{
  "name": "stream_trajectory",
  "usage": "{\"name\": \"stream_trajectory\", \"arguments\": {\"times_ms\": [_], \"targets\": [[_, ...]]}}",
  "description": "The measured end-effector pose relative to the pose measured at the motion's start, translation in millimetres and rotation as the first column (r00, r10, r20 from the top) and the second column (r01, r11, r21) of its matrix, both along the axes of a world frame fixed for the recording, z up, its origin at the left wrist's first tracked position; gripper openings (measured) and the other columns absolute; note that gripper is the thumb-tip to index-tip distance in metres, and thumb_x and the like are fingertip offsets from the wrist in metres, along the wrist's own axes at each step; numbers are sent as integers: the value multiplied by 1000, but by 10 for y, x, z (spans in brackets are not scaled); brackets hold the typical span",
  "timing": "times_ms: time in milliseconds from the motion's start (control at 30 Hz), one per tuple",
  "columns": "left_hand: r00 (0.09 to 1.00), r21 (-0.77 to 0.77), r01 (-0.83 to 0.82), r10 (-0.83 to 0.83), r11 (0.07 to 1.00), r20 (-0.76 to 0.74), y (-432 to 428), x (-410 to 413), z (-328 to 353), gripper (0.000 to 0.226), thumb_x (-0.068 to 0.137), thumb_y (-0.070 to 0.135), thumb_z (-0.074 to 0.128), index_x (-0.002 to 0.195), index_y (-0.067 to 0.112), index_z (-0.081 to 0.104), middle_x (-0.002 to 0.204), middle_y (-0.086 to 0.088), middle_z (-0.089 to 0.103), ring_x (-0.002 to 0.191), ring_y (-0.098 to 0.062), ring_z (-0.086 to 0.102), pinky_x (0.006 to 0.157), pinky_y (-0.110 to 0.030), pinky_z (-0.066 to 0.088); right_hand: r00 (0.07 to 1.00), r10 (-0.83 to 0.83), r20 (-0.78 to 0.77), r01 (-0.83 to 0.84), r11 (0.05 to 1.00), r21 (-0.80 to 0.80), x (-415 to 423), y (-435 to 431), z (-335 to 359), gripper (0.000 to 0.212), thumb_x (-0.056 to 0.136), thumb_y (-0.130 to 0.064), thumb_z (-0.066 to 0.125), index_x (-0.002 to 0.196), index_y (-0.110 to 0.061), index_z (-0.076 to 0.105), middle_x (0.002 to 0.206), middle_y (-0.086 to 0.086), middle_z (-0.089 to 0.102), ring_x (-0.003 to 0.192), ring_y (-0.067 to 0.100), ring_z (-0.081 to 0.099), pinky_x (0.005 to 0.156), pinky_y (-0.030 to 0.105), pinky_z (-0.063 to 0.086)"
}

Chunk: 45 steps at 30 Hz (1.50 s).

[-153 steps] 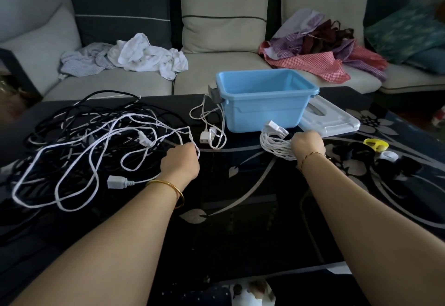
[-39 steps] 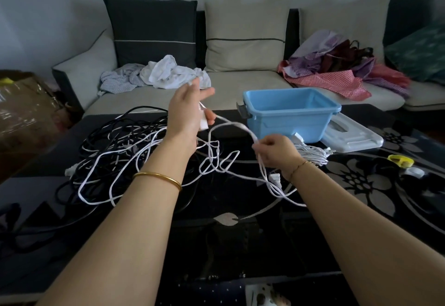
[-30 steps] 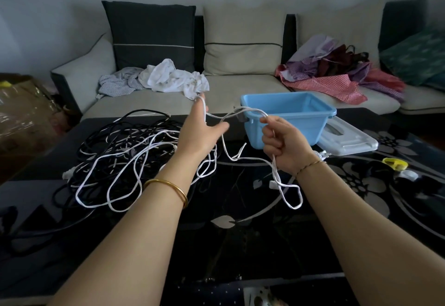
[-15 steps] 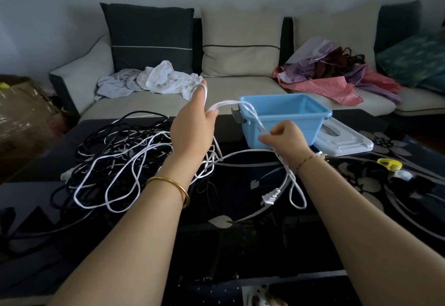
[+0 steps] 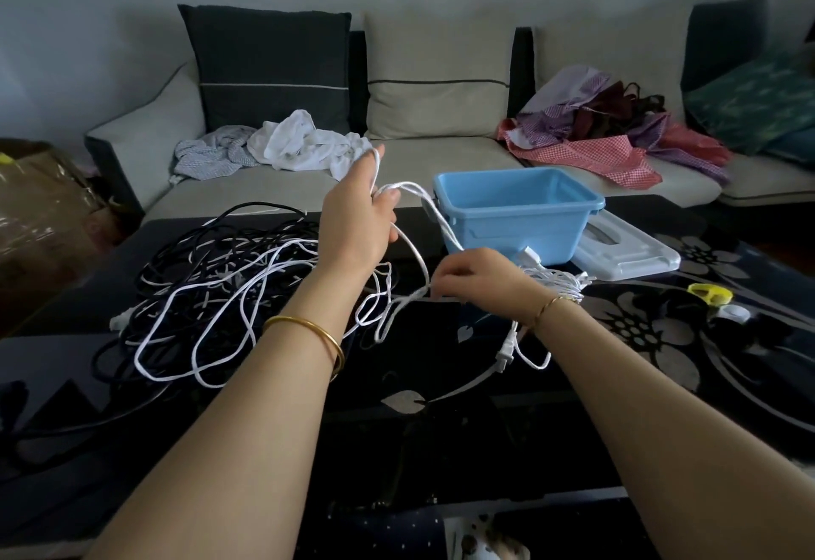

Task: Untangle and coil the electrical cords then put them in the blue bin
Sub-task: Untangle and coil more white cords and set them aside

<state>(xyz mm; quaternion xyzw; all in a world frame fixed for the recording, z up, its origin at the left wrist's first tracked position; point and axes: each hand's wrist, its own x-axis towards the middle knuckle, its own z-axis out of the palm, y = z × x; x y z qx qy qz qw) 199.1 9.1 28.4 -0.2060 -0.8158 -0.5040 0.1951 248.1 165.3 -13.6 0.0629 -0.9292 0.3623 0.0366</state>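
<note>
Dark flowered tabletop (image 5: 639,330) in front of a sofa (image 5: 441,162), cords half sorted.
Nearest, a plug (image 5: 504,353) dangles under the right hand (image 5: 476,282), which pinches the white cord (image 5: 419,251); the raised left hand (image 5: 357,215) has that cord looped over its fingers. A tangle of black and white cords (image 5: 211,286) lies at left. Farther back stands the empty blue bin (image 5: 516,211), its lid (image 5: 626,246) beside it.

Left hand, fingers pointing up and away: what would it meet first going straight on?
Probably the white clothes on the sofa, just beyond the left hand; depth is unclear from one view.
</note>
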Motion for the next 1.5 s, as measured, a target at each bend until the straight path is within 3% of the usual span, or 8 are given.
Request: {"name": "stream_trajectory", "arguments": {"times_ms": [200,500,700,833,933,1267,1400,1500], "targets": [[963,-13,-226,221,974,-154,-239,-93,-39,34,98,7,44,130,7,54,106,-14,64,94,-31,62,79,-36,47,697,-714,-71,605,638,-477,-31,456,-31,28,87,-22,54,63,-9,51,56,1,44,55,17,40,57,28,31],[920,240,-304,350,922,-175,-283,-30,140,39,98,4,40,137,7,48,141,-4,51,127,-16,48,87,5,24,612,-791,-22,722,547,424,80,576,-228,22,88,-26,54,104,-15,63,103,8,63,96,29,59,70,30,37],[994,215,98,-108,972,36,-106,53,139,45,97,10,49,141,16,42,94,-3,60,47,0,51,45,-10,39,725,-678,-123,597,528,605,14,364,-176,29,88,-20,48,115,-19,59,118,7,59,116,29,49,91,38,37],[950,117,279,-292,953,109,54,146,97,57,93,9,57,145,22,36,79,-5,56,46,-2,50,43,-13,39,847,-529,-55,492,818,-297,-49,136,275,27,92,-27,46,89,-10,67,85,10,69,85,28,64,82,38,51],[886,111,389,-405,914,225,130,192,61,54,92,21,61,142,24,41,81,-2,59,42,-4,47,40,-16,38,916,-365,163,352,543,-762,-4,-25,487,41,97,-43,38,93,-8,58,74,12,65,66,25,62,71,39,55],[625,448,411,-603,794,495,120,211,108,37,104,26,32,101,7,64,62,0,64,34,-5,36,36,-15,27,744,-611,-271,656,590,471,14,7,359,37,86,-17,51,122,-23,55,129,11,41,119,34,38,91,40,35],[470,651,444,-779,616,416,96,187,172,36,104,24,27,103,6,58,48,5,52,30,-2,30,36,-14,20,920,-352,-172,310,923,-229,8,-89,462,24,94,-14,43,101,-10,66,98,14,64,88,17,60,68,24,42],[409,795,382,-857,472,312,75,155,198,34,103,22,27,108,3,54,49,6,53,29,-1,32,35,-12,22,999,-53,13,49,756,-653,48,-200,476,32,100,-25,41,79,-7,59,64,17,63,54,23,63,62,30,55]]}}
